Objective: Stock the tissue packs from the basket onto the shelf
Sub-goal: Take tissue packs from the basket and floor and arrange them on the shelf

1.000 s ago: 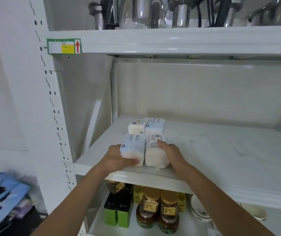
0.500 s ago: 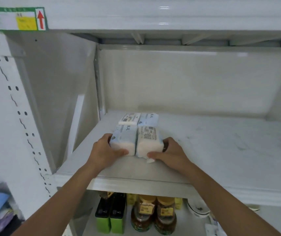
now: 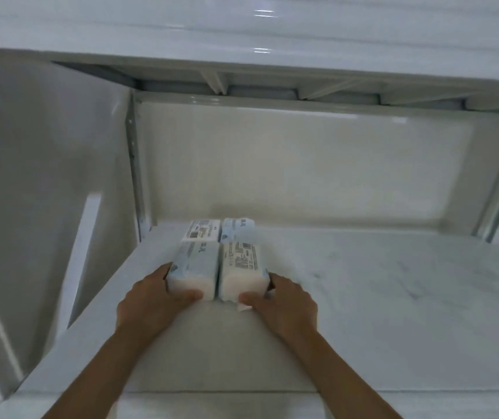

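two hands | left hand (image 3: 148, 300) grips left pack (image 3: 195, 269) | right hand (image 3: 284, 300) grips right pack (image 3: 242, 272)

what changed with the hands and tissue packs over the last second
Both hands slid the two front tissue packs deeper onto the shelf, up against the two back packs. The right hand shifted from the pack's top to its near right corner. The left hand keeps its grip; the back packs stayed put.

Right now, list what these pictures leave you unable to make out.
- Basket: outside the head view.
- Print on the tissue packs: blurred and too small to read.
- Fingers of left hand and right hand: hidden behind the front packs' sides.
- Shelf right end: cut off by the frame edge.
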Demonstrator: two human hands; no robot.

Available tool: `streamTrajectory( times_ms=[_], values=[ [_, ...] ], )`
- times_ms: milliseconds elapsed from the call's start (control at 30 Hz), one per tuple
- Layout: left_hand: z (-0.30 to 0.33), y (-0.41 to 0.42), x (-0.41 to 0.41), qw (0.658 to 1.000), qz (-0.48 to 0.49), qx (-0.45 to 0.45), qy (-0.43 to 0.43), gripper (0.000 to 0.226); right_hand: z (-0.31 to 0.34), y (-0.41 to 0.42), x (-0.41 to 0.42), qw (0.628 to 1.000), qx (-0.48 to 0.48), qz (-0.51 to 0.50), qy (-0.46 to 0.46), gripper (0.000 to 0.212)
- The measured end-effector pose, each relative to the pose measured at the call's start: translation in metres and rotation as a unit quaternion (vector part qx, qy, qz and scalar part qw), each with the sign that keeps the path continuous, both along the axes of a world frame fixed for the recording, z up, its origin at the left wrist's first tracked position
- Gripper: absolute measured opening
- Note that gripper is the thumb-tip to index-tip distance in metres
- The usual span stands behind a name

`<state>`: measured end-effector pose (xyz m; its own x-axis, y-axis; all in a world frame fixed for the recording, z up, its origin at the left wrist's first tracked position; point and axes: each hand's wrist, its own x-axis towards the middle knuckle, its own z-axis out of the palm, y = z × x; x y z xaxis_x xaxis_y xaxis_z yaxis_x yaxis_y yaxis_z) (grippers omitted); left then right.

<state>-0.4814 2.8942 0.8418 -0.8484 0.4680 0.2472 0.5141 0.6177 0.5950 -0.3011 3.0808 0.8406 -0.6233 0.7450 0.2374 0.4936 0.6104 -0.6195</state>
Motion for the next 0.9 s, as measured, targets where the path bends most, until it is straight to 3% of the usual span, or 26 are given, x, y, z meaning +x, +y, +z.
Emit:
streamTrajectory(
  times_ms=[367, 600, 667, 733, 800, 900],
  values=[
    [0.002, -0.004, 0.019, 0.999, 0.025, 0.017, 0.014, 0.108, 0.005, -0.009, 0.011, 1.000, -0.012, 0.009, 0.002, 0.062],
    [-0.009, -0.027, 0.073, 0.995, 0.070, 0.076, -0.011, 0.110, -0.006, -0.029, 0.051, 0.994, -0.060, 0.086, 0.035, 0.080],
    [-0.013, -0.036, 0.095, 0.996, 0.073, 0.047, 0.021, 0.097, -0.012, -0.042, 0.072, 0.993, 0.000, 0.116, 0.004, 0.068],
    [-0.024, -0.044, 0.122, 0.992, 0.083, 0.050, 0.086, 0.076, -0.020, -0.057, 0.097, 0.981, 0.136, 0.135, -0.009, 0.041],
    [-0.042, -0.053, 0.152, 0.978, 0.066, 0.121, 0.154, 0.051, -0.033, -0.073, 0.121, 0.962, 0.229, 0.145, 0.040, 0.029],
    [-0.079, -0.072, 0.200, 0.948, 0.044, 0.265, 0.171, 0.030, -0.067, -0.090, 0.163, 0.940, 0.253, 0.195, 0.121, 0.024]
  ],
)
